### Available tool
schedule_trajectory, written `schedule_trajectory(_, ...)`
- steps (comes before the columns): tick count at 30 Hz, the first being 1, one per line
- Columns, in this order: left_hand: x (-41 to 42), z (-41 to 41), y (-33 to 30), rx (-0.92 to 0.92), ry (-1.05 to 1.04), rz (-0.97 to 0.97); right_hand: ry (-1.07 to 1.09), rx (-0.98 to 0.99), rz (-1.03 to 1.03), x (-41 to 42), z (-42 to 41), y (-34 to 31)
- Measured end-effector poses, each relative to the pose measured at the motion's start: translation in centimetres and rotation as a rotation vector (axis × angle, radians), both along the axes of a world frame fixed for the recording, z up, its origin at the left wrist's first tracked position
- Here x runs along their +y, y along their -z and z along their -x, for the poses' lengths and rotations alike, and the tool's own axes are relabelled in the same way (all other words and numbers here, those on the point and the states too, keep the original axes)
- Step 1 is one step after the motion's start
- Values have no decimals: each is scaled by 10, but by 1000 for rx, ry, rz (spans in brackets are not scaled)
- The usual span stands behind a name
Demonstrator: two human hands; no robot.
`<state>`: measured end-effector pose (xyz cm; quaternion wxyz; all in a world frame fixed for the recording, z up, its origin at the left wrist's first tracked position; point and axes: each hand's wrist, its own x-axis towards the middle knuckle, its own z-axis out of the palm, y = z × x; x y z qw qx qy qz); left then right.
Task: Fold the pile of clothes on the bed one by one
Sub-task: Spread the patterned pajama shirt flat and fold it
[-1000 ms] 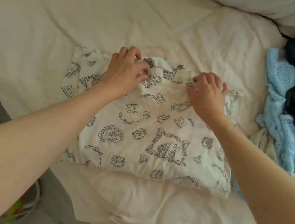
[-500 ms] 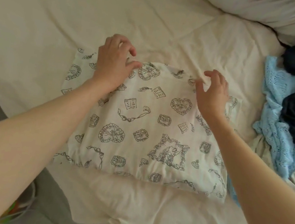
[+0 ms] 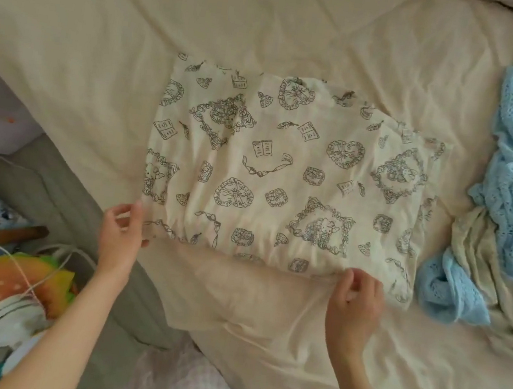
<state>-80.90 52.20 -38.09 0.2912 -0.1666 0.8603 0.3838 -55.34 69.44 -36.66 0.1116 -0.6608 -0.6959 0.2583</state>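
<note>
Hands at near edge of printed garment (image 3: 283, 178) on bed (image 3: 107, 25): left hand (image 3: 121, 234) pinching corner, right hand (image 3: 355, 294) pinching hem. Best lifted evenly, folded away, corners matched.

Views: one only, a head-worn wide-angle camera.
Position: it sat above the near edge of the bed (image 3: 272, 22), at the person's head.
Direction: it looked forward and steeply down, almost straight onto the bedding.
Nearness: close; both forearms entered from the bottom edge, and the left hand (image 3: 120, 238) and right hand (image 3: 356, 297) lay in the lower half.
Centre of frame: the printed garment (image 3: 283, 178).
Edges: lines bowed outward; floor clutter showed at lower left.
Shared area: none, as there was a single view.
</note>
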Motion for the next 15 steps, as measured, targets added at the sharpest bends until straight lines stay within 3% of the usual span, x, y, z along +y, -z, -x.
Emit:
schedule_trajectory(2,1,-5,2,-183,-185,-147,383,55,295,1,-15,-1)
schedule_trajectory(4,4,-9,3,-282,-301,-249,845,332,626,13,-21,-3)
schedule_trajectory(6,8,-12,1,-323,-367,-298,1089,633,801,29,-26,-2)
schedule_trajectory(9,12,-8,-3,-236,-370,-266,1220,848,725,57,-33,-1)
schedule_trajectory(15,-1,18,-7,3,-324,-179,1338,858,577,80,-55,-4)
